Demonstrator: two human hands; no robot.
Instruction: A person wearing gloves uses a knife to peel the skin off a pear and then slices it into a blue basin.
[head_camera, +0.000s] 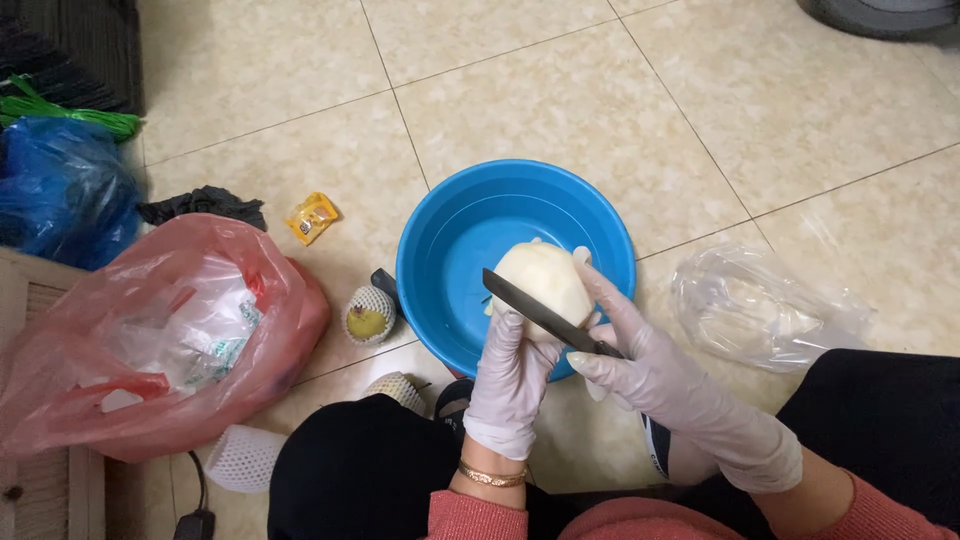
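My left hand (512, 378), in a pale glove, grips a peeled pale-yellow fruit (540, 275) from below, over the near part of a blue plastic basin (450, 240) on the tiled floor. In my right hand (640, 360), also gloved, is a knife (535, 310) with a dark blade. The blade lies across the near side of the fruit, pointing left. My right index finger stretches up along the fruit's right side.
A red plastic bag (150, 340) of wrappers lies at left, with a yellow fruit in a white foam net (370, 315) beside it. More foam nets (243, 458) lie near my knee. A clear bag (760, 305) is at right, a blue bag (60, 195) far left.
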